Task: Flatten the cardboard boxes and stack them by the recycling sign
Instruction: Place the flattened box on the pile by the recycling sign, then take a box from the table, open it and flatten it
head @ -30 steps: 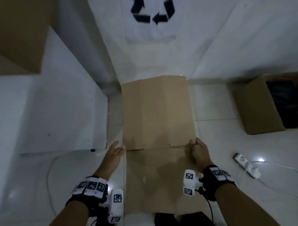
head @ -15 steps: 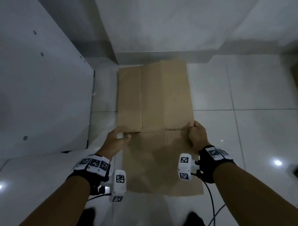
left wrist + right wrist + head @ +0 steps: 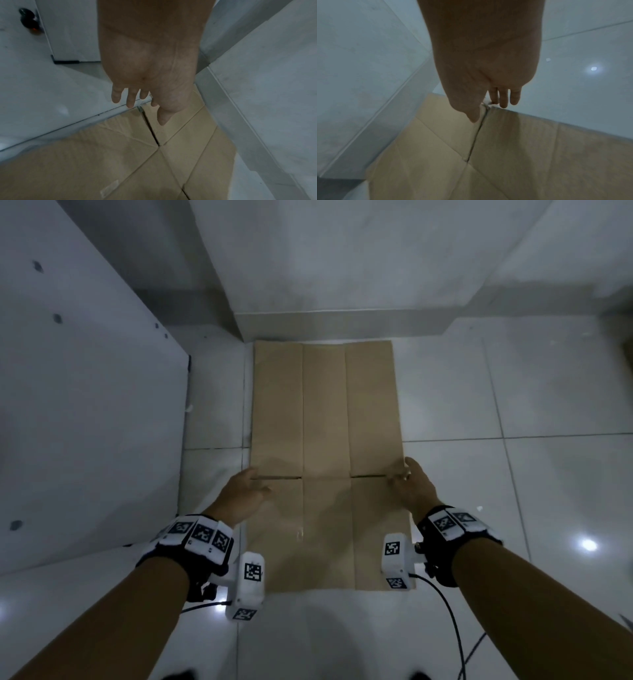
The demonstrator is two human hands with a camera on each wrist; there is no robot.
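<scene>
A flattened brown cardboard box (image 3: 325, 412) lies flat on the tiled floor, its far end against the base of the wall. My left hand (image 3: 251, 484) is at its left edge beside a slit between flaps. In the left wrist view this hand (image 3: 145, 108) hangs with straight fingers just over the cardboard (image 3: 120, 162), holding nothing. My right hand (image 3: 406, 477) is at the right edge by the other slit. There the thumb (image 3: 474, 116) lies at the cardboard (image 3: 522, 148) edge and the fingers reach straight past it. The recycling sign is out of view.
A white cabinet panel (image 3: 85, 405) stands close along the left. The wall's grey base (image 3: 342, 323) runs behind the cardboard. Glossy floor tiles (image 3: 531, 491) spread to the right. Black cables (image 3: 452, 628) trail from the wrist cameras near my feet.
The cardboard went down flat onto the floor against the wall. Both hands loosened from gripping its side edges to straight fingers. My view tipped down, losing the sign and the open box.
</scene>
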